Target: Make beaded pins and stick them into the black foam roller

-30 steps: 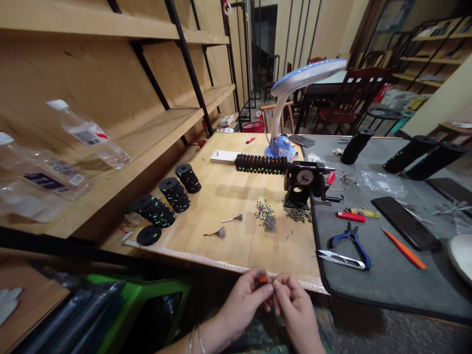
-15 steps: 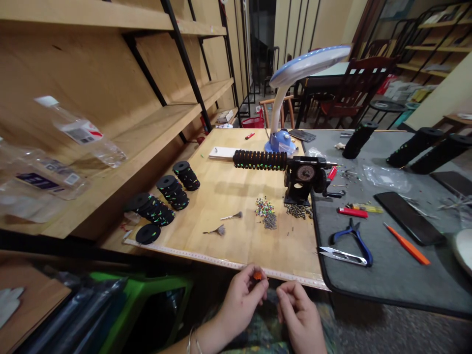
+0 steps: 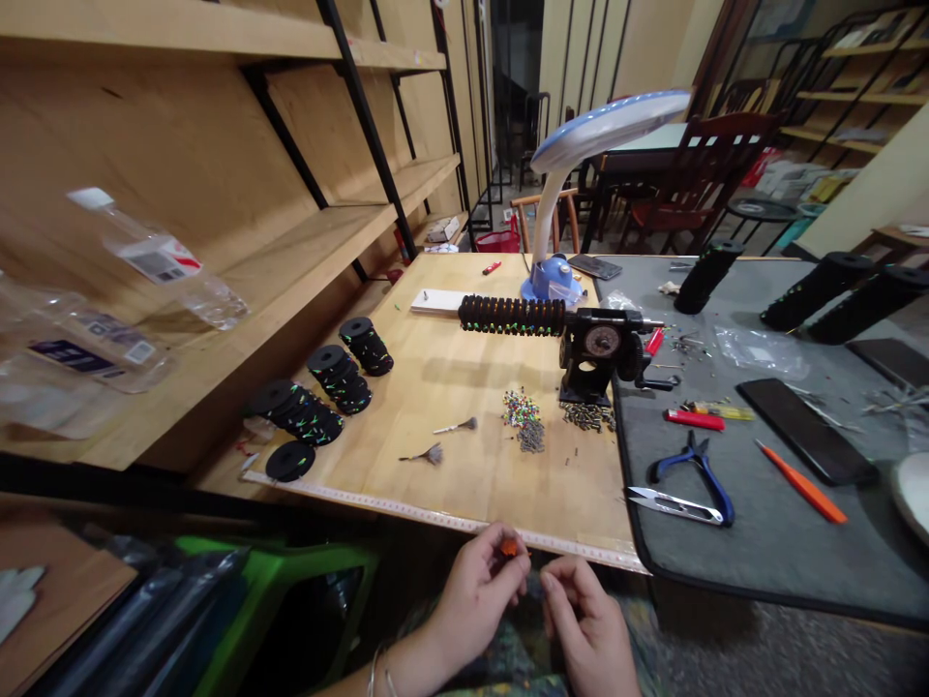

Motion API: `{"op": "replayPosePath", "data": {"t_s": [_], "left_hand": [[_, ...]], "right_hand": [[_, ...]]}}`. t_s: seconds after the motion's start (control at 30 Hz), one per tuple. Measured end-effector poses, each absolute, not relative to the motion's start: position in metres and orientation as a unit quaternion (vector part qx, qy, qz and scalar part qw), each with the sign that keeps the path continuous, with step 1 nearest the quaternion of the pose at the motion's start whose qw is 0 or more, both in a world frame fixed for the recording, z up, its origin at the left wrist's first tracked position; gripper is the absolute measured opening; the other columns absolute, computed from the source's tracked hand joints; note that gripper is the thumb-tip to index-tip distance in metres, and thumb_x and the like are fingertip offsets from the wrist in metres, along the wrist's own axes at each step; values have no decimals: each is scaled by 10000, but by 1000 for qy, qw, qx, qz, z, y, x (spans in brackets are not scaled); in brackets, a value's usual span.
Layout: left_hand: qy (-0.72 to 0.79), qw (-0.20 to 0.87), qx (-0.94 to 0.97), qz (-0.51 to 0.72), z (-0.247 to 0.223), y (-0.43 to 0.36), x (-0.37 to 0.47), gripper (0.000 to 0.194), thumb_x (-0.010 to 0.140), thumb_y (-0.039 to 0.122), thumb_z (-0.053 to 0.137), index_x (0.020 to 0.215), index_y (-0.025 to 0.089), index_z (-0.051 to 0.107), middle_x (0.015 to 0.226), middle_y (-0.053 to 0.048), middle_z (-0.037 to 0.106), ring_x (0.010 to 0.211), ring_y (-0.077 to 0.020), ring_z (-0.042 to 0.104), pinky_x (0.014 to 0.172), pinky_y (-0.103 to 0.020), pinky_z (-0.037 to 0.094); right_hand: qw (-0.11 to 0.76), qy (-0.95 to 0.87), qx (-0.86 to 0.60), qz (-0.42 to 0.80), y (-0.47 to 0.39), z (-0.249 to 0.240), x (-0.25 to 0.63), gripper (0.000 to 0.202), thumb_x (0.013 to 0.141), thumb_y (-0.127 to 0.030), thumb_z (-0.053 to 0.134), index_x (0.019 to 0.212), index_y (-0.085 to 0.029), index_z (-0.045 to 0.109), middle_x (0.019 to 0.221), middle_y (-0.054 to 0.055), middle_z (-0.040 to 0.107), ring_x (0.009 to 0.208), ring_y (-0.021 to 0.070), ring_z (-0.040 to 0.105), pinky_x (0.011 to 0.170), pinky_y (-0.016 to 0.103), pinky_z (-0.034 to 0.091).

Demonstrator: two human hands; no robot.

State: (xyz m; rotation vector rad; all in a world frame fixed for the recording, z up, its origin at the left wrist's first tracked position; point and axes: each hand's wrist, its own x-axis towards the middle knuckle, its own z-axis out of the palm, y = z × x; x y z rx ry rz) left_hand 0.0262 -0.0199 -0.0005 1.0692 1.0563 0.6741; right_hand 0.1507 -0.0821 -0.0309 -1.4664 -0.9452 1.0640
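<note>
A small orange piece (image 3: 509,547) is held between the thumb and curled fingers of the left hand (image 3: 479,590), in front of the near edge of the desk (image 3: 464,494). In the right hand (image 3: 589,620), thumb and forefinger are brought together in a narrow pinch; whether anything thin is gripped there cannot be told.

A second ago the two hands were joined at the fingertips; now they are parted by a gap. Since half a second ago that gap has been slightly narrowed, the right hand having been shifted a little leftward. The orange piece has been kept in the left hand throughout.

On the desk, the same places are kept by the heap of coloured beads (image 3: 521,409), the grey bits (image 3: 532,436) touching it, the feathery tufts (image 3: 431,454) to their left, and the black cranked device (image 3: 602,341) with the studded black roll (image 3: 512,316) mounted on it. The blue-handled pliers (image 3: 695,457), the silver snips (image 3: 674,503) and the orange tool (image 3: 800,481) are likewise left lying on the grey mat (image 3: 762,571).
</note>
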Motion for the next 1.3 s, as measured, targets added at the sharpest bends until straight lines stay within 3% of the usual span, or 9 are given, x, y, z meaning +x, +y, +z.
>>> {"op": "replayPosePath", "data": {"t_s": [0.37,0.6,0.77,1.03,1.3], "left_hand": [[459,685,492,278,-1,-21,27,198,791,333,629,768,169,521,654,25,500,585,-123,510,527,-218,427],[461,624,568,276,-5,-25,24,81,815,215,583,760,166,550,695,0,545,650,-137,506,613,-229,405],[463,584,612,265,-3,-24,24,83,821,207,573,751,164,558,703,-12,567,674,-151,502,632,-236,392],[457,584,627,238,-2,-25,23,49,799,169,536,774,156,575,695,-8,571,647,-141,510,617,-230,395],[464,590,608,257,-2,-24,28,75,770,182,552,729,142,602,640,-2,581,584,-119,498,560,-205,388]], "right_hand": [[505,-389,-606,476,-78,-32,158,400,824,-580,587,738,-189,607,495,-26,555,444,127,478,458,225,347],[515,-356,-587,514,-75,-39,156,397,838,-553,593,901,-160,598,480,-55,519,444,108,454,456,209,344],[521,-337,-565,543,-74,-34,155,393,822,-562,613,820,-171,573,469,-67,499,428,91,435,461,199,335],[540,-275,-538,586,-70,-35,159,419,794,-608,618,798,-204,505,421,-104,414,392,76,310,395,176,205],[538,-314,-532,573,-72,-34,155,398,844,-584,573,796,-197,495,466,-103,410,434,74,333,454,190,267]]}}
